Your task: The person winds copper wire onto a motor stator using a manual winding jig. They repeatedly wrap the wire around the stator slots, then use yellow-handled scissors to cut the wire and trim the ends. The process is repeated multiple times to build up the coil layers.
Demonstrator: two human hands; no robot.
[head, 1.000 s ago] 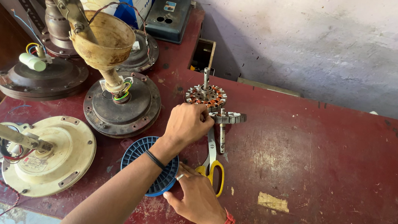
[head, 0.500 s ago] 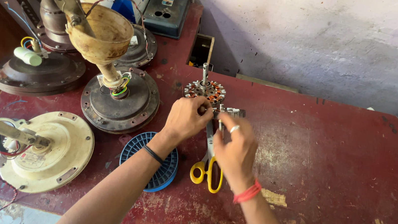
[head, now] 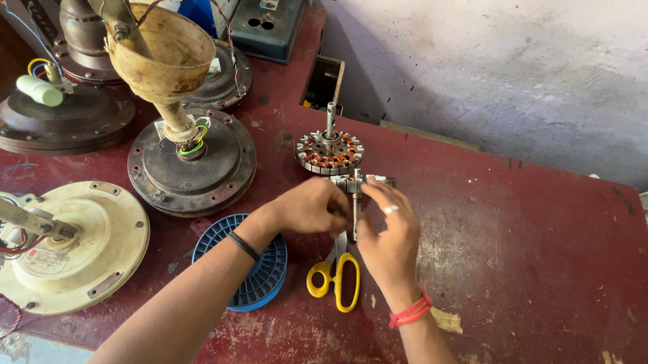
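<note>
I see the dark red table [head: 545,258] filling the view, its surface worn and scuffed. At ten o'clock sits a dark motor housing [head: 193,162] with a rusty canopy cup [head: 161,43] on its rod, and at eight o'clock a cream motor housing [head: 77,246] lies flat, wires showing; both rest on their broad faces, probably so they stay put. Just below centre lies a blue ribbed disc [head: 259,273], partly under my left forearm. Near twelve o'clock stands the copper-wound stator [head: 330,151], shaft upright. Yellow-handled scissors [head: 335,278] lie at six o'clock from my hands, close for reaching. My left hand [head: 313,205] and right hand [head: 392,231] meet at centre, fingers curled narrow, both pinching a small metal puller tool [head: 356,188] just in front of the stator, seemingly steadying it from both sides.
</note>
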